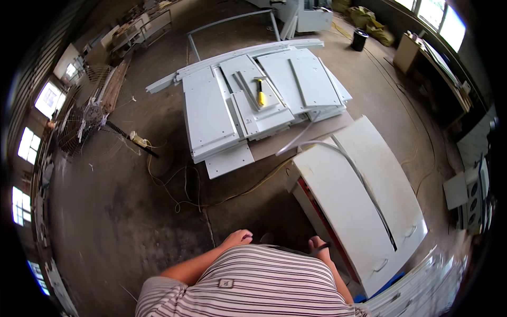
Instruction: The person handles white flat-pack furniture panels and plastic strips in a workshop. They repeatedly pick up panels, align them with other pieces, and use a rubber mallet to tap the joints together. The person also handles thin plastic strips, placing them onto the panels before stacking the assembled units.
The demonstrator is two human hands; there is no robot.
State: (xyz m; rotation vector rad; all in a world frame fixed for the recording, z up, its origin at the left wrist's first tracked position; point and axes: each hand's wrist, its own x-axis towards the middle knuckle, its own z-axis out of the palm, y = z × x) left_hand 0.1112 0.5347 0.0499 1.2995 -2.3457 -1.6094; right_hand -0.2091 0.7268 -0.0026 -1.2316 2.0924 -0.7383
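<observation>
My left hand is in front of my striped shirt, its fingers curled together and nothing showing in them. Lower right of centre, my right hand is closed beside the white cabinet. A dark narrow strip runs along the shirt's front edge to that hand; what it is, I cannot make out. Two handles and a long dark slot show on the cabinet's surface. Ahead, white panels lie stacked in overlapping layers. On top of them rests a hammer with a yellow and black handle.
A pale hose arches between panels and cabinet. Yellow cable trails over the floor. A large fan stands at left. Beyond are a metal frame, a black bucket and a wooden desk. White strips lie at lower right.
</observation>
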